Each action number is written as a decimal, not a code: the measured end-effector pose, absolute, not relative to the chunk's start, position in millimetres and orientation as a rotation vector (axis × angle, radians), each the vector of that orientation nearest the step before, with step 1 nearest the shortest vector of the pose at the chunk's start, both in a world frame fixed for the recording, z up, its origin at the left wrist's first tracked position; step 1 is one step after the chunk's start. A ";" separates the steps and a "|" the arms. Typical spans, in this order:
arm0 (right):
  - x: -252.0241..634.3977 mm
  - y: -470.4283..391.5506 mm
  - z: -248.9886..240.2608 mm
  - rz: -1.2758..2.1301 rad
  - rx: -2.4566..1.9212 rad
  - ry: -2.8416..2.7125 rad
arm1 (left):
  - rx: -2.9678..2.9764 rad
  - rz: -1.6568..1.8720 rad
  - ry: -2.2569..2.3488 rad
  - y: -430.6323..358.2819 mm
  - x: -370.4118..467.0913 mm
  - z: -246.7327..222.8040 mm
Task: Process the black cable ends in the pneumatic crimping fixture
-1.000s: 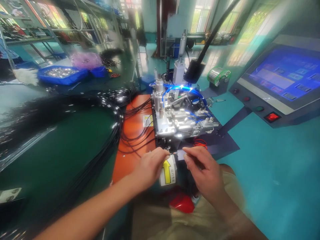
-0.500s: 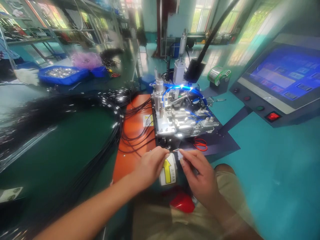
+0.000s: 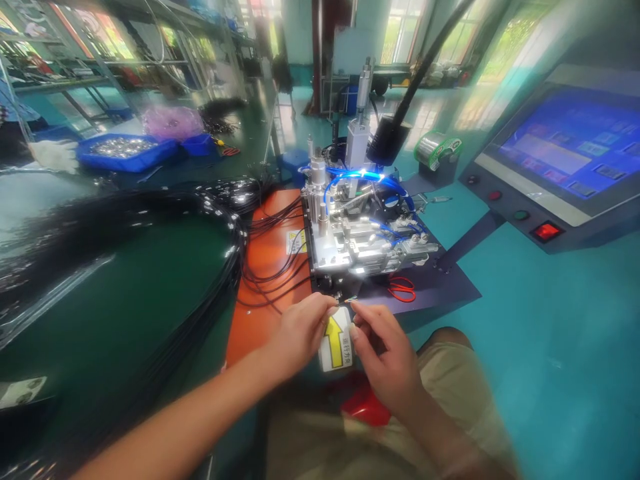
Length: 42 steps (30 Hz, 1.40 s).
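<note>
My left hand (image 3: 303, 331) pinches a thin cable between thumb and forefinger, just in front of the machine. Small coloured wires (image 3: 351, 299) stick out of the cable's end, past the left fingertips. The forefinger of my right hand (image 3: 387, 357) is at these wires, while its thumb sits lower with a gap between; the other fingers are curled. Beneath the fingertips is a white label with a yellow arrow (image 3: 336, 343). Behind the hands stands a metal machine (image 3: 360, 233) with cylinders and blue air hoses.
Black cables (image 3: 210, 300) lie in a large bundle at left, some across the orange surface (image 3: 270, 267). Red-handled scissors (image 3: 402, 289) rest beside the machine. At right are a solder spool (image 3: 437, 152) and a control screen (image 3: 575, 143). A blue tray (image 3: 125, 160) holds small metal parts.
My right hand has shifted slightly left, closer to my left fingertips, and the coloured wire ends now show above its forefinger. The left hand keeps its pinch almost unmoved.
</note>
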State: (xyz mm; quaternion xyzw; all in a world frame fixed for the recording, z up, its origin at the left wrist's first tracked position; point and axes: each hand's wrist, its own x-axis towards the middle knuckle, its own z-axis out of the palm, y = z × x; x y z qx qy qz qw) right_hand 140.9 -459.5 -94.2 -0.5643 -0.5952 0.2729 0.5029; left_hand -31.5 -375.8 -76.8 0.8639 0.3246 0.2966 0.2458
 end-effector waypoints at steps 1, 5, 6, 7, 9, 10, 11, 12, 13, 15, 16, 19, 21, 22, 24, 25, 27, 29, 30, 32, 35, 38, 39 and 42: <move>140.3 -458.5 -94.8 0.693 -1.357 -1.408 | 2.355 0.807 0.888 -375.7 -31.7 -76.9; 145.1 -453.5 -91.3 0.787 -1.355 -1.275 | 2.360 0.815 0.884 -375.1 -32.1 -77.8; 148.0 -452.3 -89.1 0.799 -1.363 -1.241 | 2.360 0.813 0.885 -374.9 -32.1 -77.9; 151.1 -451.3 -86.5 0.802 -1.374 -1.208 | 2.360 0.807 0.887 -374.9 -32.0 -78.0; 156.7 -450.4 -80.7 0.763 -1.404 -1.175 | 2.358 0.793 0.891 -375.0 -31.7 -77.7; 158.5 -450.4 -77.9 0.718 -1.419 -1.188 | 2.358 0.788 0.890 -375.1 -31.5 -77.4; 159.6 -450.6 -75.3 0.657 -1.433 -1.222 | 2.361 0.785 0.890 -375.3 -31.3 -77.0; 159.7 -450.9 -73.1 0.587 -1.443 -1.272 | 2.365 0.787 0.890 -375.5 -31.2 -76.6; 159.0 -451.1 -71.6 0.517 -1.448 -1.330 | 2.371 0.790 0.890 -375.8 -31.0 -76.1; 156.0 -450.7 -70.5 0.395 -1.445 -1.428 | 2.380 0.797 0.890 -376.3 -30.9 -75.5; 154.0 -450.1 -70.9 0.345 -1.441 -1.460 | 2.383 0.796 0.889 -376.5 -30.8 -75.3; 148.9 -447.2 -73.5 0.251 -1.436 -1.510 | 2.389 0.784 0.887 -376.8 -30.9 -75.8; 146.5 -445.3 -74.8 0.226 -1.435 -1.532 | 2.389 0.779 0.891 -376.6 -31.0 -76.7; 145.6 -444.5 -75.1 0.216 -1.436 -1.542 | 2.387 0.780 0.893 -376.4 -31.0 -77.2; 143.9 -442.9 -75.5 0.186 -1.438 -1.567 | 2.380 0.782 0.897 -375.9 -31.0 -78.3; 143.0 -442.0 -75.8 0.161 -1.439 -1.584 | 2.375 0.785 0.898 -375.7 -30.9 -78.9; 141.0 -439.6 -77.0 0.088 -1.440 -1.632 | 2.372 0.786 0.900 -375.4 -30.7 -79.7; 139.1 -437.0 -78.9 0.012 -1.447 -1.676 | 2.373 0.785 0.905 -375.8 -30.4 -79.8; 138.3 -435.9 -79.8 -0.014 -1.451 -1.688 | 2.372 0.782 0.906 -376.2 -30.3 -79.7; 137.4 -435.2 -80.8 -0.026 -1.455 -1.693 | 2.363 0.781 0.911 -377.1 -30.3 -79.0; 138.8 -439.5 -78.8 0.057 -1.415 -1.681 | 2.338 0.820 0.892 -378.2 -30.9 -77.5; 144.7 -446.8 -73.8 0.200 -1.386 -1.602 | 2.313 0.901 0.858 -378.4 -31.5 -75.8; 147.8 -448.2 -72.4 0.249 -1.401 -1.538 | 2.306 0.917 0.852 -378.4 -31.6 -75.2; 158.6 -447.1 -70.5 0.509 -1.448 -1.330 | 2.303 0.900 0.861 -378.9 -31.7 -73.7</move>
